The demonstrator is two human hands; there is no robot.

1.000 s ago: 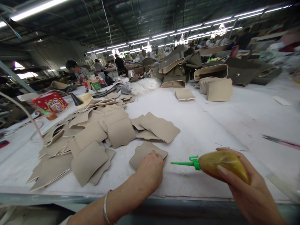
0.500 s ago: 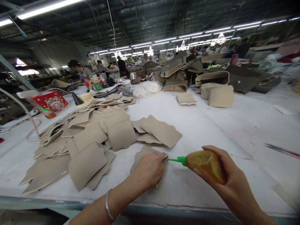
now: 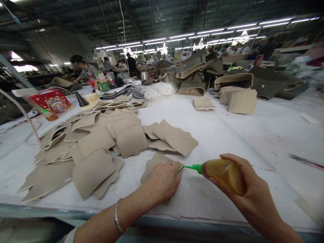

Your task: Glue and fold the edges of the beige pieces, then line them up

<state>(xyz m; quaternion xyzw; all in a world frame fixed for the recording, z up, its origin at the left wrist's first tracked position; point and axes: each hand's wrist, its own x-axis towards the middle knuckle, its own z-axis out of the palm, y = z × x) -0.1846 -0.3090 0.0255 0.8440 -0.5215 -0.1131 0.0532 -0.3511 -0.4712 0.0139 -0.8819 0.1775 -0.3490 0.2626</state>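
My left hand (image 3: pixel 164 179) is closed on a grey-beige leather piece (image 3: pixel 154 164) near the table's front edge, its fingers at the piece's right-hand edge. In my right hand (image 3: pixel 249 189) is a squeeze bottle (image 3: pixel 222 173) of amber liquid, lying on its side with its thin green nozzle (image 3: pixel 193 167) pointing left. The nozzle tip is at the edge of the leather piece, beside my left fingertips; whether it touches cannot be made out. Just beyond lie several overlapping leather pieces (image 3: pixel 177 136).
A big pile of leather pieces (image 3: pixel 98 141) spreads on the left. Stacked pieces (image 3: pixel 241 100) and dark green bags (image 3: pixel 194 74) stand farther back. Scissors (image 3: pixel 306 161) lie at the right, a second amber bottle (image 3: pixel 50 115) at the far left. A co-worker (image 3: pixel 83 69) is at the back left.
The view has tilted and shifted slightly. My left hand still grips the leather piece, and the bottle's nozzle stays at its right edge with almost no movement.
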